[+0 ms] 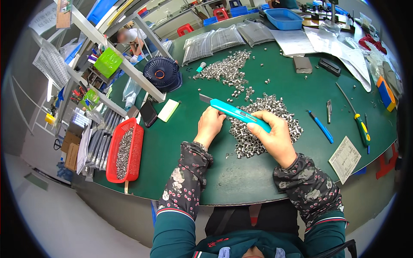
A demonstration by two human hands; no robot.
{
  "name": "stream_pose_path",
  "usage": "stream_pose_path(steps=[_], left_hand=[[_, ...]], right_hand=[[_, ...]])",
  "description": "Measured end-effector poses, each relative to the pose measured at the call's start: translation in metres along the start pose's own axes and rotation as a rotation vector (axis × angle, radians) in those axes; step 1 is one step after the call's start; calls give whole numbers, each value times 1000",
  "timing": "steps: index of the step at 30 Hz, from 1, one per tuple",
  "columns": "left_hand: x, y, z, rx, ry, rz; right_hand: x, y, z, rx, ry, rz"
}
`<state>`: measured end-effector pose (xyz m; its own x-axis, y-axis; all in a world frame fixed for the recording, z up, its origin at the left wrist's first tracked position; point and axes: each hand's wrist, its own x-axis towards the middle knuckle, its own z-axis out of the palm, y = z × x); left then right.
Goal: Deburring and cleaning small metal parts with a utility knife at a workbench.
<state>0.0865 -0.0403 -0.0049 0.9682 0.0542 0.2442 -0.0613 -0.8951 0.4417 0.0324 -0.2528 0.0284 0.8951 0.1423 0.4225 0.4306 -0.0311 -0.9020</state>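
Observation:
My right hand (pixel 277 136) is closed around the handle of a turquoise utility knife (pixel 234 112). Its blade is out and points to the far left. Just under the knife's front half is my left hand (pixel 209 125), fingers curled together with the thumb against them; whatever they pinch, if anything, is too small or hidden to tell. Beneath and beside the right hand spreads a near pile of small metal rings (pixel 246 139). A second, looser pile of the same rings (pixel 226 69) lies farther back on the green table (pixel 241 185).
To the left stand a red basket (pixel 138 152) of small metal parts, a phone (pixel 148 114), a pale pad (pixel 168 110) and a dark fan (pixel 161 73). On the right lie a blue pen-like tool (pixel 320 127), a screwdriver (pixel 361 129) and a printed card (pixel 345 160). Filled plastic bags (pixel 226 38) line the back.

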Motion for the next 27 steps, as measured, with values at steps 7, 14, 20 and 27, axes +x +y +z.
stream_pose_path(steps=[7, 14, 20, 27], left_hand=[[-49, 9, -49, -1528, -283, -444], [-84, -22, -50, -1818, -171, -397], [-85, -36, -47, -1821, -110, -352], [-85, -36, -46, -1709, -58, -295]], right_hand=[[0, 6, 2, -19, -38, -21], [-4, 7, 7, -151, -156, -17], [-6, 9, 10, -284, -255, 4], [-6, 6, 10, -287, -335, 63]])
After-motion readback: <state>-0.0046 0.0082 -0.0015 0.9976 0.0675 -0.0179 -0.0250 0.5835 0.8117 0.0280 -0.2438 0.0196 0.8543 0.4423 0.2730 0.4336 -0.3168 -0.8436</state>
